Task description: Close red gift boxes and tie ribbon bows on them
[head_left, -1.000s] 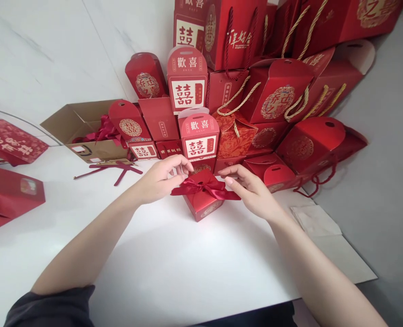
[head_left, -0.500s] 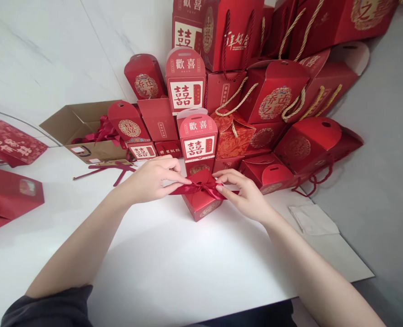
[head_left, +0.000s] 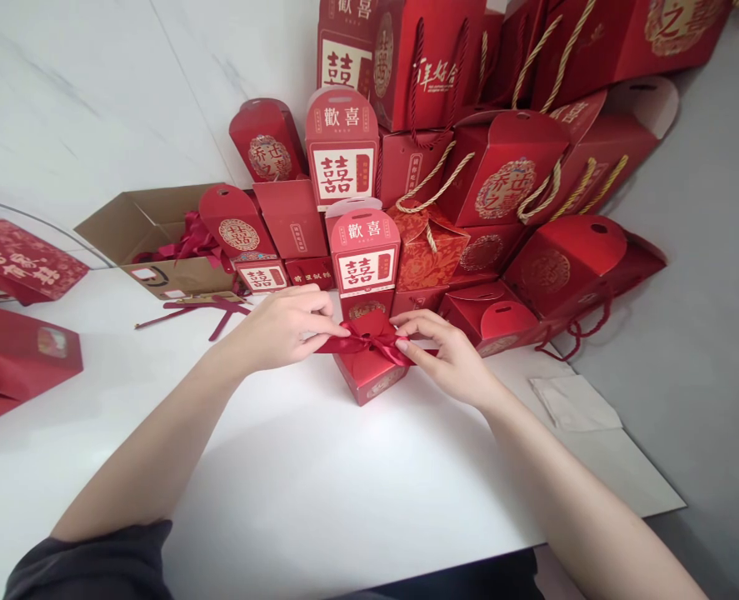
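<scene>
A small red box (head_left: 369, 379) stands on the white table, with a dark red satin ribbon (head_left: 389, 348) tied in a bow at its top. On the left side of the bow, my left hand (head_left: 299, 327) pinches the ribbon between thumb and index finger. My right hand (head_left: 439, 348) grips the ribbon on the right side, its fingertips at the loop. The knot lies between both hands, over the box's folded flaps.
Stacked red gift boxes (head_left: 360, 258) rise just behind the hands. A cardboard box (head_left: 187, 277) holding red ribbons is at the back left, with loose ribbon strips (head_left: 222, 315) before it. Another red box (head_left: 25, 354) sits far left; white cloth (head_left: 575, 402) lies right.
My left hand has shifted very slightly at the left side of the bow. My right hand and the small box are almost unmoved.
</scene>
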The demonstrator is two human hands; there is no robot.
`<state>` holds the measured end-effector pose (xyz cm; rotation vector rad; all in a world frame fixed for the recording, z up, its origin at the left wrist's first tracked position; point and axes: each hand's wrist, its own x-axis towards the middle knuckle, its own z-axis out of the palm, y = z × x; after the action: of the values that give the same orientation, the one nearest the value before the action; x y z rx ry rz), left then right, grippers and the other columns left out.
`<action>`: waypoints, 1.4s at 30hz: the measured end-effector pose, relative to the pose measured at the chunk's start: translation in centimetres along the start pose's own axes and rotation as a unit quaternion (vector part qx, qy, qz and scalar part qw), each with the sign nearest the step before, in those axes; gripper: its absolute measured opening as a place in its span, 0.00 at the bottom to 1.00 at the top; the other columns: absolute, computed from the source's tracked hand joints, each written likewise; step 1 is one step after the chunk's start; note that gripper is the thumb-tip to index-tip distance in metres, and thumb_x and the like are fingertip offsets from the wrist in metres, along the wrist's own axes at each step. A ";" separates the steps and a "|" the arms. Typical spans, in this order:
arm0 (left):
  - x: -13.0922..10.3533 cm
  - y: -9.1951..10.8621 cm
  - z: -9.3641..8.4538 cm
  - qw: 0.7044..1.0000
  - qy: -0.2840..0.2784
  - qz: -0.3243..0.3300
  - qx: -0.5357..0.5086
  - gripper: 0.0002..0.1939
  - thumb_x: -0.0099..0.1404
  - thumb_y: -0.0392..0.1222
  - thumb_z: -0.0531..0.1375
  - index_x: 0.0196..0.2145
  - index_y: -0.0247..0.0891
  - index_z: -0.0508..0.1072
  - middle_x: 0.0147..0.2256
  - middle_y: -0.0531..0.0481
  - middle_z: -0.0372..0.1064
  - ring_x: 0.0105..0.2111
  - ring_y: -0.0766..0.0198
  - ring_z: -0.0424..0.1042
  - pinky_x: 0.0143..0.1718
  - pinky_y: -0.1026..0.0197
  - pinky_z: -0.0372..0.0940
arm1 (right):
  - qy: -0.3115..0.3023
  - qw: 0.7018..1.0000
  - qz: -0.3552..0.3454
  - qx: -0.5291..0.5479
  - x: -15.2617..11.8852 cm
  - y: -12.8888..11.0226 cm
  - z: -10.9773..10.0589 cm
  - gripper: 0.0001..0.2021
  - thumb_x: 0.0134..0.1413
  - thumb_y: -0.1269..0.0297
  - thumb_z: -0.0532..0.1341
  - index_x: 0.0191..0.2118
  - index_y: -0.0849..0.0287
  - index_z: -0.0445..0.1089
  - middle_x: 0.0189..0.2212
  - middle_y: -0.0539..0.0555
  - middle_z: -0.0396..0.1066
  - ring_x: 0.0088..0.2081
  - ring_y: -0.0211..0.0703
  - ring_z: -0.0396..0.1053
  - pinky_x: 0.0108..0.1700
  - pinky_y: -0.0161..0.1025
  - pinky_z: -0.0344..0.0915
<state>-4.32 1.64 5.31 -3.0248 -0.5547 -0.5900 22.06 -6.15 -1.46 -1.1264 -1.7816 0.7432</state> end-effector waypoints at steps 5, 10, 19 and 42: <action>0.1 0.2 0.0 1.000 0.011 0.010 -0.025 0.13 0.64 0.32 0.57 0.40 0.44 0.80 0.29 0.51 0.67 0.30 0.67 0.64 0.32 0.63 0.59 | 0.000 1.000 -0.003 0.003 0.0 0.1 0.1 0.04 0.61 0.64 0.58 0.37 0.54 0.70 0.50 0.54 0.68 0.52 0.42 0.68 0.55 0.42 0.61; 0.1 0.6 0.2 0.996 -0.058 -0.017 0.065 0.14 0.66 0.36 0.56 0.47 0.44 0.77 0.32 0.50 0.68 0.33 0.63 0.66 0.35 0.60 0.61 | 0.001 1.000 -0.003 0.008 0.1 0.0 0.1 0.04 0.61 0.64 0.58 0.37 0.54 0.70 0.50 0.54 0.68 0.52 0.43 0.68 0.56 0.43 0.61; 0.2 0.3 0.1 0.999 -0.018 0.004 0.038 0.09 0.66 0.37 0.58 0.38 0.41 0.78 0.30 0.51 0.70 0.31 0.64 0.65 0.32 0.61 0.60 | -0.005 1.000 -0.002 0.015 0.1 -0.2 0.1 0.05 0.61 0.63 0.59 0.35 0.54 0.70 0.49 0.53 0.68 0.51 0.43 0.68 0.56 0.44 0.60; 1.1 1.7 2.9 0.931 -0.059 -0.171 -0.317 0.19 0.66 0.46 0.58 0.20 0.34 0.66 0.25 0.53 0.60 0.25 0.70 0.60 0.29 0.65 0.58 | -0.067 0.989 0.034 0.128 0.3 -0.3 -0.2 0.14 0.62 0.55 0.58 0.29 0.57 0.69 0.55 0.57 0.65 0.58 0.47 0.63 0.62 0.48 0.54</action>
<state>-1.77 0.66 3.07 -3.6107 -1.1067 -0.7202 22.04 -5.97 -1.05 -0.9886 -1.7051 1.0779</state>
